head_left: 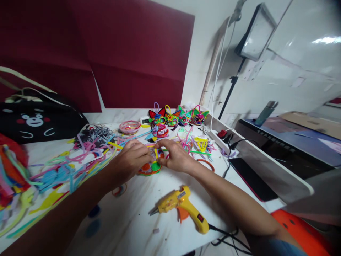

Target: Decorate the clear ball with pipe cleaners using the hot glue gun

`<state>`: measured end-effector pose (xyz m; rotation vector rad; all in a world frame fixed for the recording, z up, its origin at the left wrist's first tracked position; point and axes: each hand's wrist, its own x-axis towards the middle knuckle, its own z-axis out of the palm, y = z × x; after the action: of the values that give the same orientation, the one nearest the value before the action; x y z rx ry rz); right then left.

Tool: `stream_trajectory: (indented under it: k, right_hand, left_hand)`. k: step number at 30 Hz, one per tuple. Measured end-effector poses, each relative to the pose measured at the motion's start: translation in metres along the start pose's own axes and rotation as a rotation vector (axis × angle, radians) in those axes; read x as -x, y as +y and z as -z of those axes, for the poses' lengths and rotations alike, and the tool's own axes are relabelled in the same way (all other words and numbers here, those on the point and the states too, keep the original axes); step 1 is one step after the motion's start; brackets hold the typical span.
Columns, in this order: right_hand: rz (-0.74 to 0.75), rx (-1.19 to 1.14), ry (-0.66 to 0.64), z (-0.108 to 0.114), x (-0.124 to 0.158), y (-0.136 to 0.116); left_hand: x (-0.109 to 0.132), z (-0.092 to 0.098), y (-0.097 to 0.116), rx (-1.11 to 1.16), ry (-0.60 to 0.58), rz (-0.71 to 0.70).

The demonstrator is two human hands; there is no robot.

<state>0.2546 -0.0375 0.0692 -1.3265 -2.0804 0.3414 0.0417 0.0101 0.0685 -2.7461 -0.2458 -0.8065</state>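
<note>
Both hands are at a round pipe-cleaner craft (146, 171) in the middle of the white table, with orange and green spots and a yellow strip on its face. My left hand (134, 157) grips its left side with bent fingers, and their tips are partly hidden. From the right, my right hand (176, 156) curves thumb and forefinger around the upper right edge. Below the hands lies a yellow glue gun (176, 203), nozzle to the left, cord running off to the lower right.
Loose pipe cleaners (90, 154) spread across the left. Several finished animal-face crafts (183, 116) stand at the back, near a pink bowl-like ring (129, 126). A black phone (253, 179) lies right, beside cables and a raised white table edge (269, 160). A lamp stand (234, 80) rises behind.
</note>
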Motion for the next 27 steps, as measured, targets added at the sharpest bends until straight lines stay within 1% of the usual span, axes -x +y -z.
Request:
stream_trajectory:
  k: [5,13,19,27]
  right_hand:
    - [0.015,0.027,-0.014,0.0012,-0.0003,-0.0003]
    - [0.024,0.041,-0.024,0.0015,-0.0008,-0.0016]
    - [0.028,0.029,-0.003,-0.001,-0.001,-0.0012]
    - [0.016,0.033,0.003,-0.0011,-0.0021,-0.0025]
  left_hand:
    - [-0.0006,0.0004,-0.0002,0.011,0.03,-0.011]
    - [0.0013,0.002,-0.0005,0.021,0.021,0.009]
    - [0.001,0.0077,-0.004,0.033,-0.066,-0.017]
    - [-0.0021,0.009,-0.0088,0.042,-0.095,-0.047]
